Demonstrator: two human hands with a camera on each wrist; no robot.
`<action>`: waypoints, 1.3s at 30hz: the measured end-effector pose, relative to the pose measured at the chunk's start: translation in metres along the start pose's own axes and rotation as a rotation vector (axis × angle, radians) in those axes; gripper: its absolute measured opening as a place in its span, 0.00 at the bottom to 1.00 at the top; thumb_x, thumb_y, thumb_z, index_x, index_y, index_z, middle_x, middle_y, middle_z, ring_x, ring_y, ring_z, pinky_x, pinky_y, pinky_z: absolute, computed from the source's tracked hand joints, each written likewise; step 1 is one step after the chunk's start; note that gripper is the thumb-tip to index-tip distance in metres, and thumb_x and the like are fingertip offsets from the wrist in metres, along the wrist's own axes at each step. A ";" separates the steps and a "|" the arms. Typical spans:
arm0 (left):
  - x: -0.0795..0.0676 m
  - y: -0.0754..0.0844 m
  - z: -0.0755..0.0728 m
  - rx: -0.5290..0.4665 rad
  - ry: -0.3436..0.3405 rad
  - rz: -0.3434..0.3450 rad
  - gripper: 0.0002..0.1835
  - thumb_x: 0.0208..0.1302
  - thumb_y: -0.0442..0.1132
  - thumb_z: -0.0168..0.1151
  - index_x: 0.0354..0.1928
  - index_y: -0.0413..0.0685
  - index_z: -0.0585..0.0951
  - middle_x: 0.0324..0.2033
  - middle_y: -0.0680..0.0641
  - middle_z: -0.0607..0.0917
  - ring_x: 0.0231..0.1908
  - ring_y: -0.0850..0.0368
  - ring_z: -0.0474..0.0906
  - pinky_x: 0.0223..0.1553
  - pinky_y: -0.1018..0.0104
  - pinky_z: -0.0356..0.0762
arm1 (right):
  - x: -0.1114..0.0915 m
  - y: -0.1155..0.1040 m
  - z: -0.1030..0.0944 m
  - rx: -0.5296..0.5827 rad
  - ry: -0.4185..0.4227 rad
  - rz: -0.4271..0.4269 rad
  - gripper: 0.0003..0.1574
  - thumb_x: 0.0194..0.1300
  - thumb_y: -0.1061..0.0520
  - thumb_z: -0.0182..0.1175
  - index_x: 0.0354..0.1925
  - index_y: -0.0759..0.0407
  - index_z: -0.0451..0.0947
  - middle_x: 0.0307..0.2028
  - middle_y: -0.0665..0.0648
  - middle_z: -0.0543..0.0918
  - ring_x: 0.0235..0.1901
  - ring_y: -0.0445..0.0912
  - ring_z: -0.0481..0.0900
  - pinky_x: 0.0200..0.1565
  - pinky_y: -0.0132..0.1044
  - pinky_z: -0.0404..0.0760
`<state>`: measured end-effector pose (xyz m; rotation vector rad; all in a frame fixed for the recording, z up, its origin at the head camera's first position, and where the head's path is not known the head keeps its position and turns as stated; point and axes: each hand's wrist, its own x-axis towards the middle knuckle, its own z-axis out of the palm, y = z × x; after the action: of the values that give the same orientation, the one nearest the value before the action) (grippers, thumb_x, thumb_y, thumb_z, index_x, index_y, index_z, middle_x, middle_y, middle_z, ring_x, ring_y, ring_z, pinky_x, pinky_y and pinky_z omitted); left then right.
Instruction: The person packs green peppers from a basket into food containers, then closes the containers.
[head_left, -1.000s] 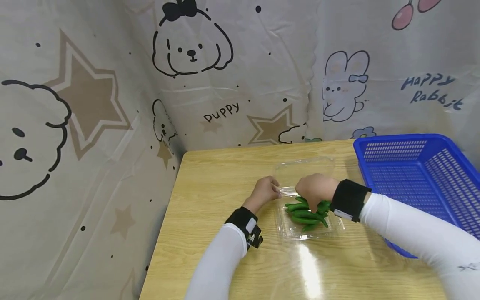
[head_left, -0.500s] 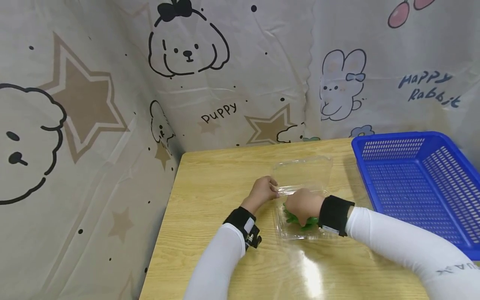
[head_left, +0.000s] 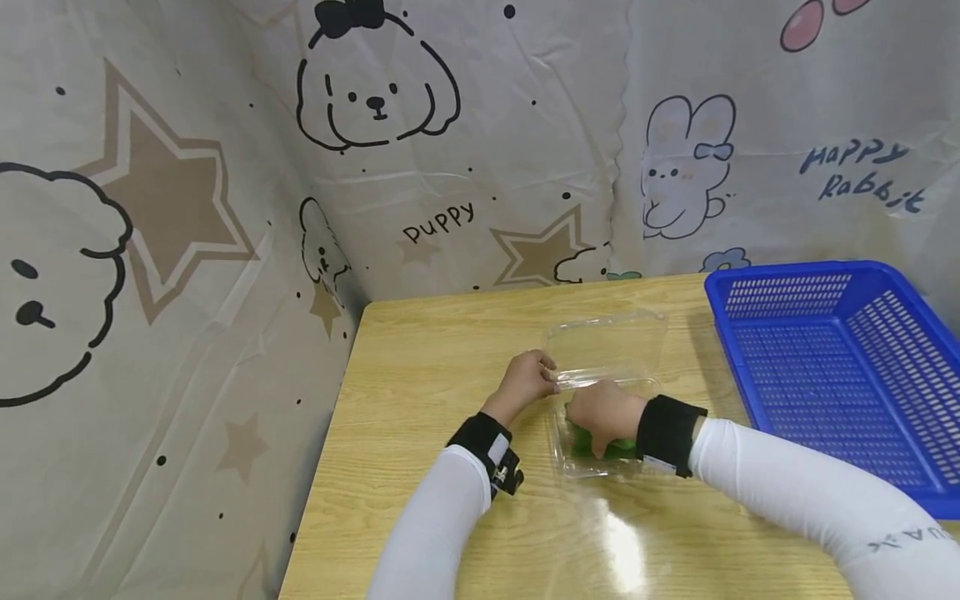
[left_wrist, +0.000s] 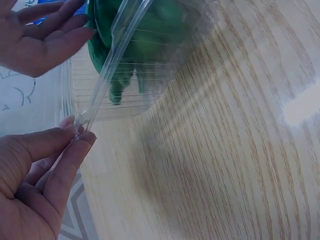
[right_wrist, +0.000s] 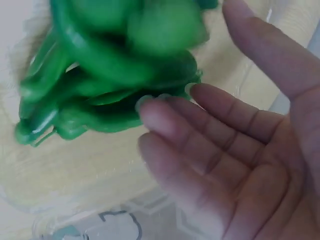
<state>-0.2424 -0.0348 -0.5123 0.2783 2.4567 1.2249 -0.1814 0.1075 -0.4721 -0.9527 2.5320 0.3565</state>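
A clear plastic clamshell container [head_left: 581,474] rests on the wood-grain table, its lid [head_left: 611,337] folded back toward the wall. Inside lies a heap of green peppers [right_wrist: 95,92], mostly covered by my right hand in the head view. My left hand [head_left: 522,386] pinches the container's edge near the hinge between thumb and fingers, which the left wrist view shows closely. Over the peppers is my right hand [head_left: 607,410]; in the right wrist view its fingers [right_wrist: 200,120] lie extended against the side of the heap, thumb spread apart.
A blue plastic basket [head_left: 817,333] with slotted walls stands right of the container, close to my right forearm. The table [head_left: 420,358] meets a wall covering [head_left: 480,167] printed with cartoon animals and stars at its left and back.
My right hand has moved left and toward me over the peppers, covering more of them, then barely shifted in the last half second. The left hand keeps its pinch on the container edge.
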 end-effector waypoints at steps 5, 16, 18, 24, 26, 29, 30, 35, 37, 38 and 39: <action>0.002 0.002 -0.002 0.005 0.004 0.019 0.15 0.52 0.26 0.68 0.43 0.34 0.78 0.28 0.42 0.81 0.27 0.56 0.79 0.26 0.71 0.79 | -0.003 0.014 -0.006 0.140 0.058 -0.014 0.22 0.47 0.42 0.74 0.23 0.52 0.73 0.25 0.50 0.76 0.23 0.42 0.74 0.26 0.35 0.76; 0.003 0.002 -0.003 0.020 -0.008 -0.004 0.16 0.52 0.27 0.69 0.44 0.35 0.78 0.29 0.43 0.81 0.28 0.57 0.78 0.28 0.72 0.78 | -0.033 0.050 -0.036 0.218 0.257 -0.025 0.15 0.57 0.48 0.66 0.26 0.57 0.76 0.21 0.51 0.76 0.20 0.43 0.74 0.23 0.35 0.76; 0.003 0.001 -0.003 0.018 -0.009 -0.005 0.16 0.53 0.27 0.68 0.44 0.35 0.77 0.30 0.43 0.81 0.29 0.56 0.79 0.29 0.71 0.79 | -0.042 0.060 -0.042 0.233 0.341 -0.023 0.13 0.57 0.51 0.66 0.25 0.57 0.76 0.20 0.51 0.77 0.20 0.43 0.74 0.23 0.36 0.76; 0.003 0.000 -0.002 0.052 -0.011 0.017 0.17 0.53 0.27 0.68 0.46 0.35 0.77 0.31 0.43 0.83 0.33 0.54 0.82 0.30 0.71 0.80 | -0.063 0.085 -0.050 0.341 0.546 0.002 0.09 0.59 0.59 0.64 0.24 0.56 0.75 0.17 0.47 0.71 0.17 0.39 0.65 0.22 0.33 0.67; 0.003 0.000 -0.002 0.064 -0.013 0.019 0.16 0.54 0.27 0.68 0.46 0.36 0.78 0.31 0.43 0.83 0.33 0.54 0.82 0.30 0.72 0.79 | -0.068 0.091 -0.050 0.393 0.573 0.017 0.07 0.60 0.61 0.62 0.26 0.57 0.76 0.17 0.47 0.70 0.18 0.38 0.64 0.22 0.32 0.67; 0.003 -0.001 -0.001 0.075 -0.016 0.017 0.16 0.54 0.27 0.68 0.45 0.36 0.78 0.30 0.44 0.83 0.32 0.56 0.82 0.29 0.73 0.79 | -0.076 0.099 -0.050 0.494 0.572 0.053 0.04 0.62 0.62 0.59 0.30 0.60 0.79 0.19 0.48 0.74 0.18 0.38 0.68 0.23 0.33 0.70; 0.002 -0.002 0.000 0.073 -0.018 0.016 0.16 0.54 0.27 0.68 0.45 0.36 0.78 0.30 0.44 0.83 0.32 0.56 0.82 0.29 0.73 0.79 | -0.078 0.102 -0.050 0.532 0.565 0.072 0.04 0.63 0.62 0.58 0.33 0.61 0.80 0.20 0.49 0.76 0.18 0.38 0.71 0.23 0.33 0.71; 0.000 -0.004 0.000 0.039 -0.016 0.027 0.16 0.54 0.27 0.67 0.45 0.36 0.77 0.31 0.43 0.84 0.34 0.54 0.83 0.31 0.72 0.80 | -0.085 0.115 -0.044 0.701 0.570 0.227 0.10 0.67 0.60 0.54 0.38 0.67 0.79 0.23 0.54 0.81 0.20 0.43 0.80 0.24 0.36 0.78; 0.000 -0.004 0.001 0.017 -0.014 0.024 0.16 0.54 0.26 0.67 0.45 0.36 0.77 0.31 0.43 0.83 0.35 0.53 0.83 0.32 0.71 0.80 | -0.087 0.121 -0.040 0.773 0.568 0.293 0.13 0.68 0.59 0.53 0.39 0.69 0.78 0.23 0.55 0.80 0.20 0.44 0.81 0.25 0.37 0.81; 0.000 -0.003 0.001 0.011 -0.014 0.022 0.16 0.54 0.26 0.67 0.45 0.36 0.77 0.31 0.43 0.83 0.35 0.53 0.82 0.32 0.71 0.80 | -0.088 0.124 -0.038 0.814 0.557 0.325 0.14 0.69 0.58 0.53 0.40 0.69 0.77 0.24 0.56 0.80 0.20 0.44 0.81 0.25 0.38 0.82; 0.000 -0.002 0.001 0.008 -0.014 0.020 0.16 0.54 0.26 0.67 0.45 0.36 0.77 0.31 0.43 0.83 0.35 0.53 0.82 0.32 0.71 0.80 | -0.089 0.127 -0.035 0.862 0.539 0.353 0.15 0.69 0.57 0.53 0.40 0.70 0.77 0.23 0.57 0.80 0.20 0.44 0.81 0.26 0.37 0.82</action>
<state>-0.2423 -0.0353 -0.5149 0.3136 2.4528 1.2176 -0.2166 0.2380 -0.3885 -0.2706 2.8500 -0.9559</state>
